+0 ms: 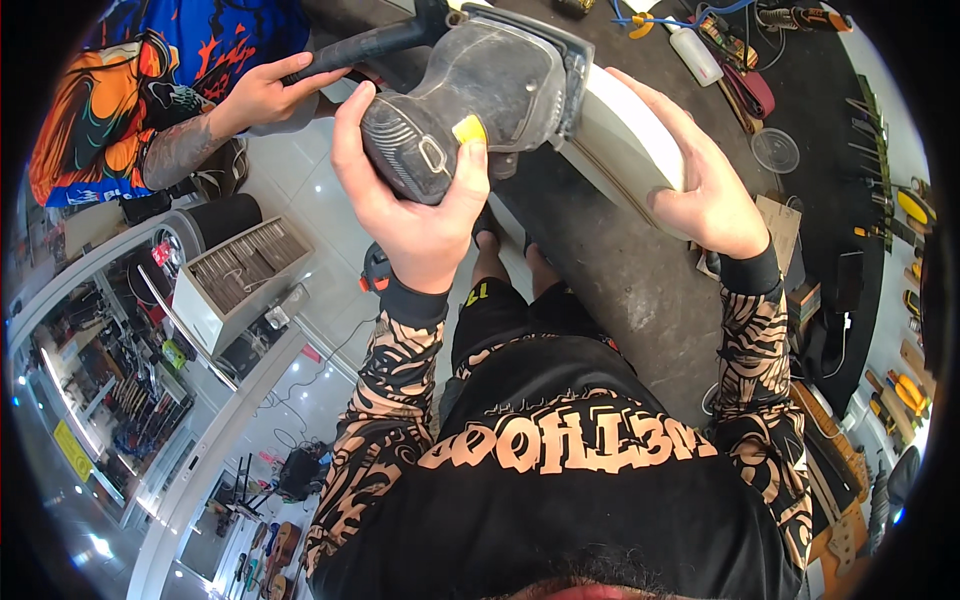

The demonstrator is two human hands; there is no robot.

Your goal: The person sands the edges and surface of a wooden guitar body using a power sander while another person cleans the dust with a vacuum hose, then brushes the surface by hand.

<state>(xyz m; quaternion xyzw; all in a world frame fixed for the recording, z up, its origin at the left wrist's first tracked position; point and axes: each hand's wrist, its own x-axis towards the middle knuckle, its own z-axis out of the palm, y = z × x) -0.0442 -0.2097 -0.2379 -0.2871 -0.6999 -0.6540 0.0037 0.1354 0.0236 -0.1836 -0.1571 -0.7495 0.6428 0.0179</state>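
Observation:
My left hand (415,205) is closed around the grip of a dusty dark grey power sander (490,85), thumb beside its yellow switch. The sander is tilted, its flat pad side against or very close to a thick white piece with a curved edge (630,115). Around the far right edge of that piece wraps my right hand (705,185), fingers along its top and thumb on the near side. Its full shape is hidden behind the sander and my hand. A black hose or tube (365,50) meets the sander from the left, and a co-worker's hand (270,95) grips it.
A dark workbench (640,290) runs along the right, with a white bottle (695,55), a clear round lid (775,150), and a rolled sanding belt (752,95). Tools hang at the far right. Left stands a white box with a slatted filter (250,265). Guitars (283,555) sit lower left.

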